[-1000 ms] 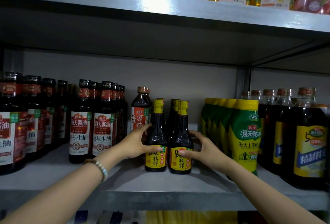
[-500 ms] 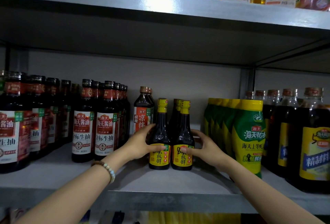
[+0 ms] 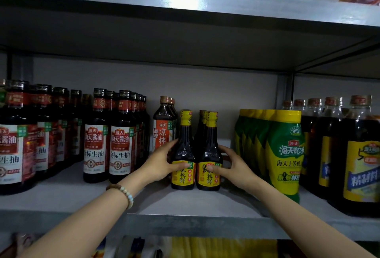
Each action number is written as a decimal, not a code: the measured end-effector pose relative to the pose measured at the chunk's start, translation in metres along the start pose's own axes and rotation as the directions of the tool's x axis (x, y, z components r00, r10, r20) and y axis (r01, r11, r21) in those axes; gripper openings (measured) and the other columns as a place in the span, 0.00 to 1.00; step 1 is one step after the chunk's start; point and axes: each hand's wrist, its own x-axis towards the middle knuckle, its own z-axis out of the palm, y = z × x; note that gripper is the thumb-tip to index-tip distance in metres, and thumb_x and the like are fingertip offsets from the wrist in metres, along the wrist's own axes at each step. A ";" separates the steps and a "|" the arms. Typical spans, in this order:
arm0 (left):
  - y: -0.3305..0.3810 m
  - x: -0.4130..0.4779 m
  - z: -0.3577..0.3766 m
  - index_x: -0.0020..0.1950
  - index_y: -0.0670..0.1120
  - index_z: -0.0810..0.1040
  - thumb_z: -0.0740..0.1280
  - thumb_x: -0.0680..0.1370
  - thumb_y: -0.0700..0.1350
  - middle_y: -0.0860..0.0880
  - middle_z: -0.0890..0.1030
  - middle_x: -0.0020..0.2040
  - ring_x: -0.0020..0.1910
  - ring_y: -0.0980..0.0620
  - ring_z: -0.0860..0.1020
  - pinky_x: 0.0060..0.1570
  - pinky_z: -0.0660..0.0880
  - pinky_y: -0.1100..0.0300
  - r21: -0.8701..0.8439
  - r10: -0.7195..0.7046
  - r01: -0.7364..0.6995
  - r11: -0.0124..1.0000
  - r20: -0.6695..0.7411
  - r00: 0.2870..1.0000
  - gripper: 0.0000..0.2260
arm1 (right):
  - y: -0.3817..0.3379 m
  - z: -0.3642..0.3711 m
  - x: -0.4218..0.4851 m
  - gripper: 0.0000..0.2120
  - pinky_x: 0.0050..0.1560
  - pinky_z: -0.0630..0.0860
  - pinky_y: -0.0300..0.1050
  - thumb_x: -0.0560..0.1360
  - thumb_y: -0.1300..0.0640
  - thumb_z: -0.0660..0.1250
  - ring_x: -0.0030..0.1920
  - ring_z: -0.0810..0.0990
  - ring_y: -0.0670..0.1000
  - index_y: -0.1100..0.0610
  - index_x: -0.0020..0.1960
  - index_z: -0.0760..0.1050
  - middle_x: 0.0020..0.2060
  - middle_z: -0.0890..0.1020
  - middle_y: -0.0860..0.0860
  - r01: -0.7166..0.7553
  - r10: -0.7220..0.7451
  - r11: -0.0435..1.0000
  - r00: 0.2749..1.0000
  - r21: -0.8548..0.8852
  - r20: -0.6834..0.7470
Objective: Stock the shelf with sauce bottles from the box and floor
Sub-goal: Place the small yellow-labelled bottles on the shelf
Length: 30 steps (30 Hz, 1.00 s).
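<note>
Two small dark sauce bottles with yellow caps and yellow labels stand upright side by side on the grey shelf (image 3: 185, 204). My left hand (image 3: 162, 163) wraps the left bottle (image 3: 183, 144), thumb across its label. My right hand (image 3: 232, 165) wraps the right bottle (image 3: 209, 146) the same way. At least one more yellow-capped bottle (image 3: 200, 130) stands right behind the pair, mostly hidden. The box and floor are out of view.
Rows of red-labelled soy sauce bottles (image 3: 96, 140) fill the shelf's left. A brown-capped bottle (image 3: 163, 126) stands just left of my left hand. Green-yellow squeeze bottles (image 3: 285, 155) and large dark bottles (image 3: 359, 161) crowd the right. The upper shelf (image 3: 185, 0) hangs overhead.
Both hands keep their hold on the two bottles, which stay on the shelf. The view has shifted slightly, so everything sits a little further right in the picture.
</note>
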 end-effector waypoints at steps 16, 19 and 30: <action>0.043 -0.054 -0.012 0.74 0.49 0.59 0.63 0.72 0.65 0.49 0.67 0.73 0.69 0.50 0.68 0.63 0.65 0.59 0.297 0.011 0.030 0.954 -0.138 0.990 0.36 | -0.033 0.005 -0.036 0.36 0.64 0.63 0.40 0.73 0.50 0.70 0.69 0.64 0.48 0.55 0.75 0.56 0.73 0.64 0.52 0.097 -0.112 0.989 0.984 -0.113 -0.136; 0.046 -0.093 -0.017 0.73 0.50 0.61 0.59 0.72 0.66 0.50 0.68 0.71 0.69 0.51 0.67 0.63 0.65 0.59 0.362 0.050 -0.002 0.932 -0.125 0.991 0.34 | -0.052 0.014 -0.060 0.34 0.66 0.59 0.38 0.74 0.48 0.69 0.68 0.63 0.45 0.53 0.74 0.58 0.72 0.64 0.51 0.181 -0.201 0.969 0.973 -0.167 -0.114; 0.018 -0.222 -0.075 0.73 0.48 0.64 0.61 0.77 0.60 0.48 0.66 0.72 0.72 0.48 0.61 0.72 0.55 0.53 0.625 0.094 -0.026 0.780 -0.077 0.993 0.28 | -0.100 0.107 -0.153 0.33 0.75 0.48 0.51 0.73 0.41 0.66 0.76 0.46 0.47 0.46 0.74 0.59 0.76 0.54 0.45 0.296 -0.243 0.868 0.953 -0.398 0.179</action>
